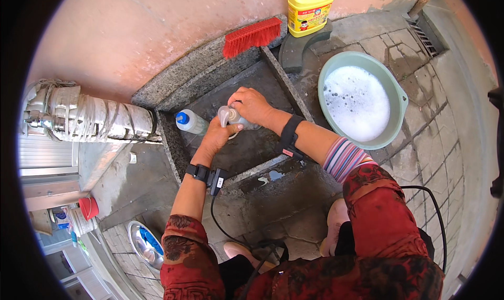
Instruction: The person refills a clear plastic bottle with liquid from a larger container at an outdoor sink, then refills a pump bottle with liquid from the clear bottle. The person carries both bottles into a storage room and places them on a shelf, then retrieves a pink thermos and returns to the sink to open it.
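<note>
Over a stone-edged floor basin, my left hand grips a clear pump bottle near its translucent pump head. My right hand is at the top of the same bottle, its fingers curled close beside the neck; whether they hold something small cannot be told. Much of the bottle is hidden by my hands and right wrist. Just left of them, a whitish bottle with a blue cap stands in the basin.
A green plastic tub of foamy water stands right of the basin. A red brush head rests on the back ledge. Behind is a yellow detergent jug. A wrapped pipe with a tap is at left, a metal bowl lower left.
</note>
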{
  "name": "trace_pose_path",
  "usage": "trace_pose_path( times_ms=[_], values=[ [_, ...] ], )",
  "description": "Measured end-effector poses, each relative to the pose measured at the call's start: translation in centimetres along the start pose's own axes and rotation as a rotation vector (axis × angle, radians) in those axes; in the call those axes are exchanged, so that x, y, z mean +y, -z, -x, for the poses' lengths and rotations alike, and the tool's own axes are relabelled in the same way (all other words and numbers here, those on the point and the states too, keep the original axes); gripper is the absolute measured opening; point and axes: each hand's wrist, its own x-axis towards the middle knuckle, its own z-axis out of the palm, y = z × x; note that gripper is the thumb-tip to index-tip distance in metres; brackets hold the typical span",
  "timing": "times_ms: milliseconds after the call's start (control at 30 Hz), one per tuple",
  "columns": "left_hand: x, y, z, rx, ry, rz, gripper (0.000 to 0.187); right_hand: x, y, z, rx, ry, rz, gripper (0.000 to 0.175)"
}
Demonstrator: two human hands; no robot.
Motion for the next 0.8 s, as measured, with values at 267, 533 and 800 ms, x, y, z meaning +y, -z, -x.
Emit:
trace_pose_path(
  times_ms=[267, 533, 800],
  values=[
    [-0.1, -1.7, 0.0, 0.136, -0.078, 0.164, 0.067, 1.0, 0.9, 1.4, 0.062, -0.3, -0.131, 0.019],
    [0.0, -2.3, -0.6, 0.188, -0.059, -0.119, 0.065, 0.1, 0.3, 3.0, 0.121, 0.017, -0.18, 0.014],
    [1.0, -1.4, -0.8, -0.033, -0.055, -0.157, 0.068, -0.3, 0.9, 0.1, -0.026, 0.054, -0.061, 0.014]
  ],
)
